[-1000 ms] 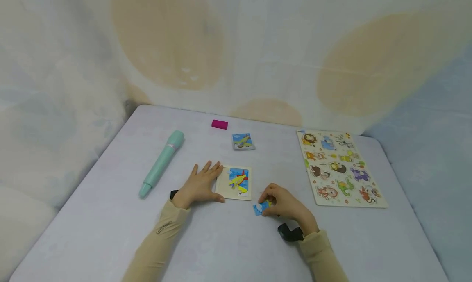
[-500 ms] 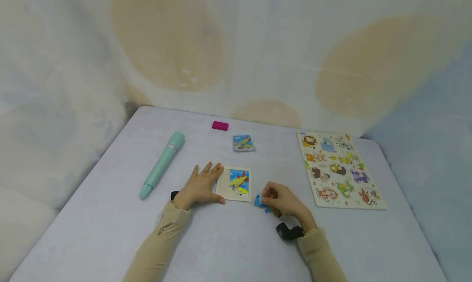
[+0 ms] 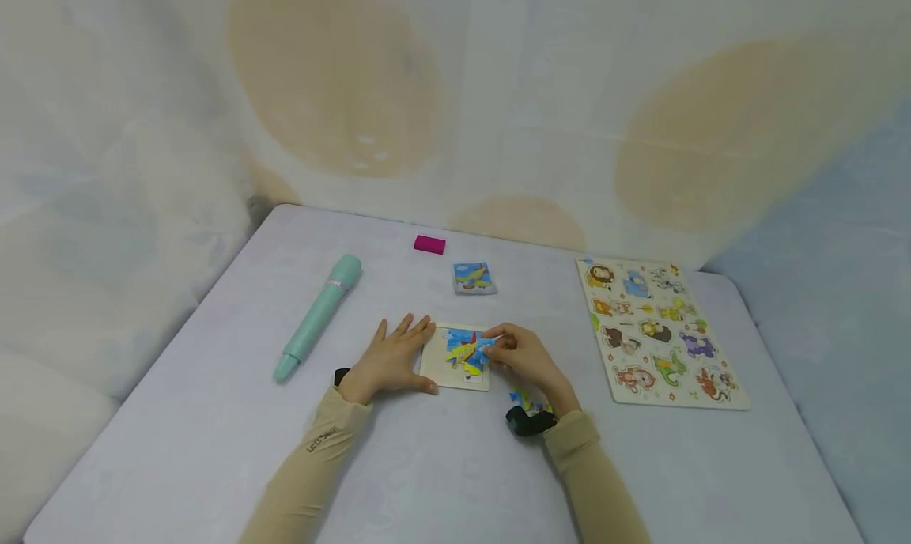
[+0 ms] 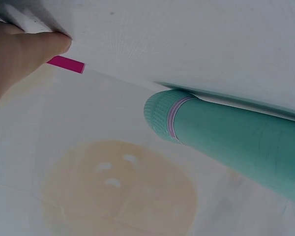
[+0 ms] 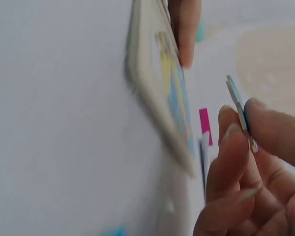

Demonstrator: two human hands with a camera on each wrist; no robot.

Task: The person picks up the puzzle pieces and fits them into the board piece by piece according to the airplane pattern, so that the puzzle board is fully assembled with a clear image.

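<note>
A small square puzzle board (image 3: pixel 434 362) with a wooden frame lies mid-table, its right part filled with a blue and yellow airplane picture. My left hand (image 3: pixel 390 362) rests spread on the board's left edge, fingers straight. Between thumb and fingertips, my right hand (image 3: pixel 527 357) pinches a blue puzzle piece (image 3: pixel 485 349) over the board's right side. In the right wrist view that puzzle piece (image 5: pixel 240 110) is seen edge-on, held above the board. Several loose puzzle pieces (image 3: pixel 525 402) lie on the table below the right hand, partly hidden by the wrist.
Behind the board are a small airplane picture packet (image 3: pixel 474 278) and a magenta block (image 3: pixel 430 244). A mint-green tube-shaped thing (image 3: pixel 318 319) lies to the left. At the right lies a large animal puzzle board (image 3: pixel 662 334). Curtains hang around the table.
My right hand has picked up a blue piece from the loose ones and moved up and left to the board. The left hand stays in place.
</note>
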